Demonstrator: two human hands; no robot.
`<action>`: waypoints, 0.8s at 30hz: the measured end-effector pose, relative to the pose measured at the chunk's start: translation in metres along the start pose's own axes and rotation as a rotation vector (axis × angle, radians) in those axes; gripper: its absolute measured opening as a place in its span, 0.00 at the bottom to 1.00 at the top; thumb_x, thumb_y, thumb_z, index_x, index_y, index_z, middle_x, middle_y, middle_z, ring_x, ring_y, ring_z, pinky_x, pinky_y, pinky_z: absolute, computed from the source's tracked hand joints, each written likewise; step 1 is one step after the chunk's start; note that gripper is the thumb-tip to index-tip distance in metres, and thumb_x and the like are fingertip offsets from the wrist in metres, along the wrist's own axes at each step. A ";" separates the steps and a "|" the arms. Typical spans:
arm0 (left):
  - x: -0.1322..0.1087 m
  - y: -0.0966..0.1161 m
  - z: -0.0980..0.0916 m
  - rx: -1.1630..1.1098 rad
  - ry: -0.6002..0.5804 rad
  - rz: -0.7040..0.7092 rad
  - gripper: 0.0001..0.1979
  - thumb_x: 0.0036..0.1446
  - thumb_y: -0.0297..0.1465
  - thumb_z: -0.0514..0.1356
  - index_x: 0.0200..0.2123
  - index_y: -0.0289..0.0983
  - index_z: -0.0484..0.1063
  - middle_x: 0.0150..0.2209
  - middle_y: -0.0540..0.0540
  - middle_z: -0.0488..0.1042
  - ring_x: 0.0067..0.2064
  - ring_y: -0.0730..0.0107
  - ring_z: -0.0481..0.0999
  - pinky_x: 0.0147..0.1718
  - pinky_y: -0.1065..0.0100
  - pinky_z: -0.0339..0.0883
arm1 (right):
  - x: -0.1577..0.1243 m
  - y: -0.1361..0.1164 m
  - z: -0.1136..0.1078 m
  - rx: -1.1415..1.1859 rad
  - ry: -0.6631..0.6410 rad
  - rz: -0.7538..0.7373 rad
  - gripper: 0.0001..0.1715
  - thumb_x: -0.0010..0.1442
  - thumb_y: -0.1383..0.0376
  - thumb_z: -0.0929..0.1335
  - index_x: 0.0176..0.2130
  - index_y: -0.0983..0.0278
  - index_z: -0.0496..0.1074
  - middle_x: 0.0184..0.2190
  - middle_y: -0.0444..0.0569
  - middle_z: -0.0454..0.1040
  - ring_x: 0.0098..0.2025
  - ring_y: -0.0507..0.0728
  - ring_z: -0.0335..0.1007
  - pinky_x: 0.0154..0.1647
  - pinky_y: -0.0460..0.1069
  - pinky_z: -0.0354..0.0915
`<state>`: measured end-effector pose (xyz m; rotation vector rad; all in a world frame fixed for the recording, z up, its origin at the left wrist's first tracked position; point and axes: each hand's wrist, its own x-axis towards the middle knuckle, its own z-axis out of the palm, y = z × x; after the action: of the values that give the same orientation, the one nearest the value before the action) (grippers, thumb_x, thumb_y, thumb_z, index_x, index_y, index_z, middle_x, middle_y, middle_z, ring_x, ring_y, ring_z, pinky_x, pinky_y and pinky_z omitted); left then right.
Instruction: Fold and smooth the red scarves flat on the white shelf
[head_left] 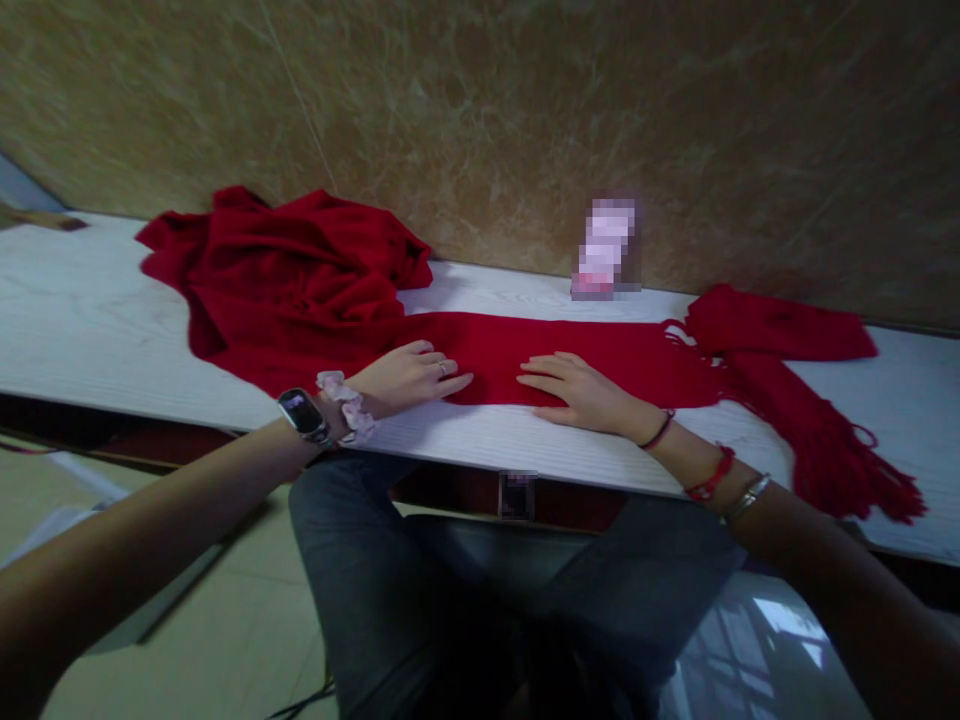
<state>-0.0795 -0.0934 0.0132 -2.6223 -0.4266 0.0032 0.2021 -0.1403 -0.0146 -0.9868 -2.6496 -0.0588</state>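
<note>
A red scarf point(487, 350) lies along the white tabletop, its middle stretch flat and its left part bunched in a loose heap. My left hand point(409, 378) rests palm down on the flat stretch, fingers extended toward the right. Facing it from the right, my right hand point(577, 390) lies on the same cloth with its fingers spread. A gap of red fabric separates the two hands. To the right, another red fringed scarf point(780, 325) is folded over, its tassels hanging toward the front edge; the fringes of both meet there.
Behind the white table point(97, 320) rises a brown marbled wall point(450, 120). A pixelated pink-and-white item point(606, 245) stands against it. My legs point(360, 570) are under the front edge, and a second blurred-out item point(517, 495) shows below the tabletop.
</note>
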 end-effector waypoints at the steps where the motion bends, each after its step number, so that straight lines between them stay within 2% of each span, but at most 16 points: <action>1: 0.002 -0.003 -0.002 0.013 -0.023 -0.003 0.18 0.56 0.19 0.51 0.47 0.37 0.70 0.38 0.44 0.76 0.36 0.68 0.75 0.36 0.67 0.63 | 0.000 0.000 0.001 0.012 0.017 -0.011 0.22 0.60 0.60 0.64 0.51 0.67 0.68 0.52 0.56 0.69 0.55 0.59 0.62 0.56 0.59 0.58; 4: -0.002 -0.016 -0.007 0.046 -0.081 -0.090 0.18 0.56 0.20 0.50 0.48 0.36 0.69 0.37 0.43 0.75 0.33 0.68 0.74 0.34 0.68 0.63 | -0.002 0.002 0.002 0.052 0.036 -0.003 0.18 0.61 0.63 0.62 0.49 0.68 0.70 0.46 0.57 0.72 0.48 0.58 0.67 0.50 0.56 0.64; 8: -0.011 -0.021 -0.013 0.057 -0.183 -0.170 0.18 0.56 0.21 0.49 0.49 0.36 0.68 0.37 0.43 0.75 0.35 0.68 0.74 0.35 0.68 0.63 | -0.005 0.004 0.001 0.122 0.016 0.016 0.19 0.61 0.65 0.62 0.51 0.67 0.68 0.46 0.56 0.73 0.48 0.57 0.67 0.49 0.55 0.66; 10: -0.010 -0.015 -0.012 0.039 -0.211 -0.147 0.18 0.57 0.23 0.50 0.49 0.36 0.69 0.37 0.43 0.75 0.37 0.67 0.74 0.36 0.68 0.62 | -0.005 0.003 0.000 0.143 0.002 0.047 0.20 0.60 0.64 0.63 0.52 0.67 0.67 0.47 0.55 0.72 0.49 0.57 0.67 0.50 0.55 0.65; 14: 0.005 0.002 -0.008 -0.019 -0.142 -0.086 0.15 0.58 0.28 0.52 0.48 0.39 0.69 0.43 0.43 0.73 0.43 0.66 0.72 0.38 0.67 0.60 | -0.003 -0.002 0.000 0.157 0.009 0.098 0.22 0.60 0.65 0.63 0.53 0.69 0.66 0.46 0.57 0.72 0.48 0.58 0.67 0.50 0.55 0.65; 20: 0.021 0.013 -0.012 -0.101 -0.143 0.022 0.17 0.60 0.34 0.53 0.51 0.39 0.67 0.44 0.44 0.72 0.42 0.66 0.72 0.38 0.67 0.60 | -0.004 -0.001 0.002 0.166 0.042 0.092 0.21 0.60 0.65 0.63 0.52 0.66 0.66 0.46 0.55 0.72 0.49 0.57 0.67 0.51 0.56 0.65; 24: 0.026 0.016 -0.011 -0.090 -0.146 0.010 0.17 0.60 0.28 0.52 0.52 0.39 0.66 0.42 0.44 0.73 0.40 0.67 0.73 0.36 0.68 0.61 | -0.004 0.000 0.001 0.179 0.030 0.104 0.20 0.61 0.65 0.63 0.53 0.66 0.66 0.46 0.55 0.72 0.49 0.57 0.67 0.51 0.56 0.65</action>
<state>-0.0494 -0.1046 0.0176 -2.7233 -0.4745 0.1840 0.2043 -0.1428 -0.0167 -1.0515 -2.5198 0.1816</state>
